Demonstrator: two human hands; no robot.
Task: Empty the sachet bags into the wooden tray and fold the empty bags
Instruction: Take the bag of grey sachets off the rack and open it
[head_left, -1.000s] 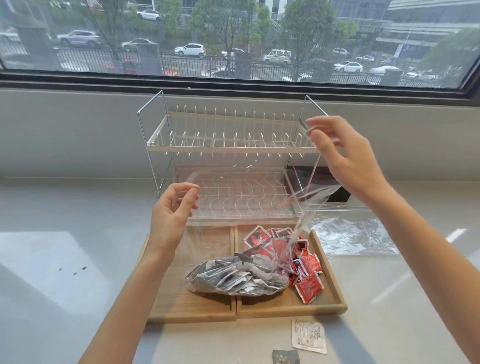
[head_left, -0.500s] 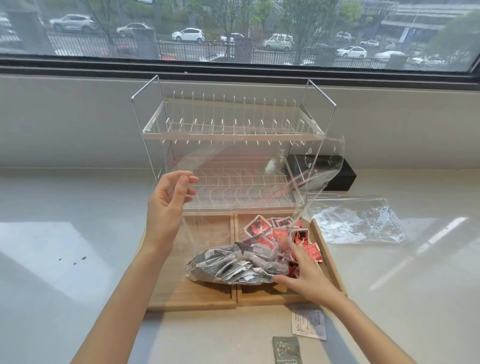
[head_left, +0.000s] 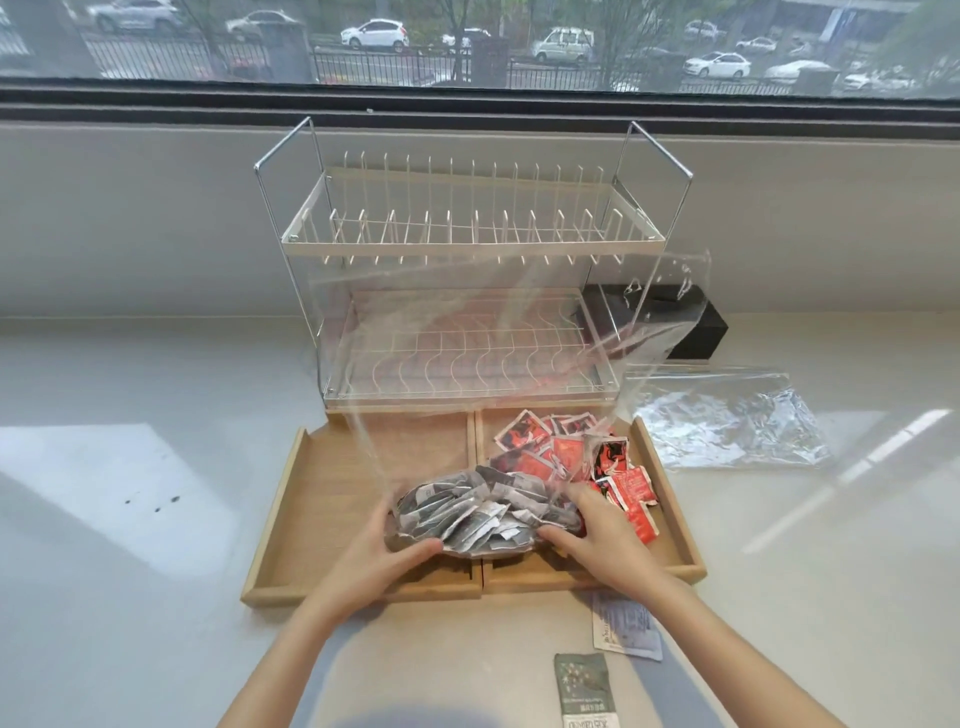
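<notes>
a: what's nearest?
b: two flat paper sachets (head_left: 589, 688) on the glossy pale table (head_left: 156, 519). then left hand (head_left: 382, 558) and right hand (head_left: 597, 535) cup a crinkly clear bag (head_left: 467, 457) of grey sachets (head_left: 478, 514), fingers curled around it.
a: where?
b: in the wooden tray (head_left: 322, 499), beside loose red sachets (head_left: 571, 457). behind, a wire dish rack (head_left: 467, 234).

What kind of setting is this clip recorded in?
Probably a kitchen-style counter by a street-facing window: a two-tier white wire dish rack stands on a pale glossy countertop, and parked cars show through the glass.
</notes>
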